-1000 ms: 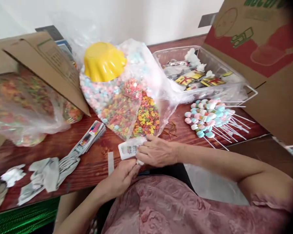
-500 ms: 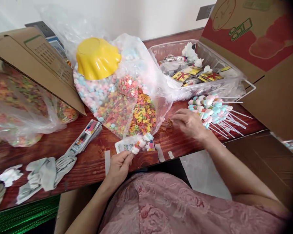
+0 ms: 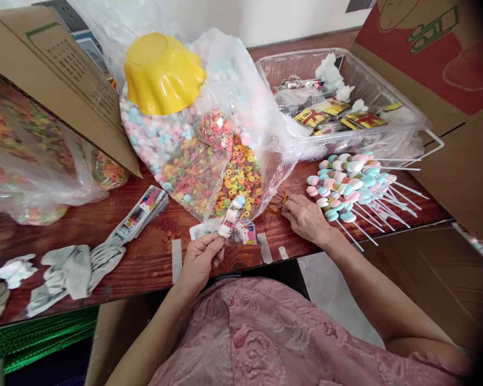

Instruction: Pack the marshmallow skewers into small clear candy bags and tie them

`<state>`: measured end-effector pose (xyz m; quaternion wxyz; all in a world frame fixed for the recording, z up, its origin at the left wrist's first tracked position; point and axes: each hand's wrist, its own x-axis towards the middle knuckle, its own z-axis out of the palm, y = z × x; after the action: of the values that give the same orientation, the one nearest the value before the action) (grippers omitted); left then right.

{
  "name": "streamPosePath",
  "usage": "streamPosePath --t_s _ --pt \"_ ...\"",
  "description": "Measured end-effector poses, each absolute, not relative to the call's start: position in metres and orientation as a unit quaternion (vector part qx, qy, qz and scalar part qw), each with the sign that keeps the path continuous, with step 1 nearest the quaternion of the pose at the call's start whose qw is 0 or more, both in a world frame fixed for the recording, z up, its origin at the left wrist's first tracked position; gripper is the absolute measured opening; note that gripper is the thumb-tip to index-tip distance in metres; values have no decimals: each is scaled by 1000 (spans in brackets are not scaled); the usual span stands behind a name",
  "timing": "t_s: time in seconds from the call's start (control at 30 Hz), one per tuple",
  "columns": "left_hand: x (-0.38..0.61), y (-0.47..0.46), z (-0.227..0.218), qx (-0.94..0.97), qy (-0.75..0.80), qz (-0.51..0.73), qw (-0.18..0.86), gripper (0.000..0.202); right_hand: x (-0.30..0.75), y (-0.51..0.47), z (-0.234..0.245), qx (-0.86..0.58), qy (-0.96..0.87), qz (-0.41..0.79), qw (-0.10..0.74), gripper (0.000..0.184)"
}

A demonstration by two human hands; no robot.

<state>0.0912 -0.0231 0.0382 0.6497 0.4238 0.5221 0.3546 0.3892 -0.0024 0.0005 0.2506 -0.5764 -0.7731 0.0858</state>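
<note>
My left hand (image 3: 203, 256) is closed on the lower end of a marshmallow skewer (image 3: 230, 219) in a clear wrapper, its top tilted up and to the right. Beneath it on the table lies a flat printed plastic bag (image 3: 247, 234). My right hand (image 3: 309, 219) rests low on the tabletop with its fingers bent together among thin gold twist ties (image 3: 274, 205). One tie sticks up at its fingertips, whose grip is partly hidden. Just right of that hand is a pile of marshmallow skewers (image 3: 352, 182) on white sticks.
Behind my hands stand a clear bag of marshmallows and gummy rings (image 3: 239, 171) and a yellow bowl (image 3: 163, 72). A plastic basket (image 3: 346, 142) holds packets at right. Printed bags (image 3: 139, 217), grey cloth (image 3: 74, 273) and cardboard boxes (image 3: 64, 64) flank the space.
My right hand has come down onto the twist ties, its fingers closing together. The wrapped skewer in my left hand has turned more upright. The whole view has shifted slightly.
</note>
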Motion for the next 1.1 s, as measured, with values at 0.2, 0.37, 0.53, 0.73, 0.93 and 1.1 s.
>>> streamPosePath --t_s 0.2,0.37,0.53,0.73,0.93,1.1 --pt "87 -22 35 425 524 334 658 35 395 -11 25 -554 -581 358 477 15" --pt "91 -23 29 498 514 293 634 34 367 -15 41 -501 -475 441 573 23" --pt "103 -19 33 575 475 283 602 39 302 -32 55 -491 -680 228 494 20" --pt "97 -21 34 549 450 333 620 29 260 -44 26 -460 -806 123 352 45" --pt "82 -25 37 577 440 290 624 29 264 -38 22 -455 -780 235 360 41" --pt "87 -22 39 618 444 303 575 27 262 -31 27 -462 -769 255 361 35"
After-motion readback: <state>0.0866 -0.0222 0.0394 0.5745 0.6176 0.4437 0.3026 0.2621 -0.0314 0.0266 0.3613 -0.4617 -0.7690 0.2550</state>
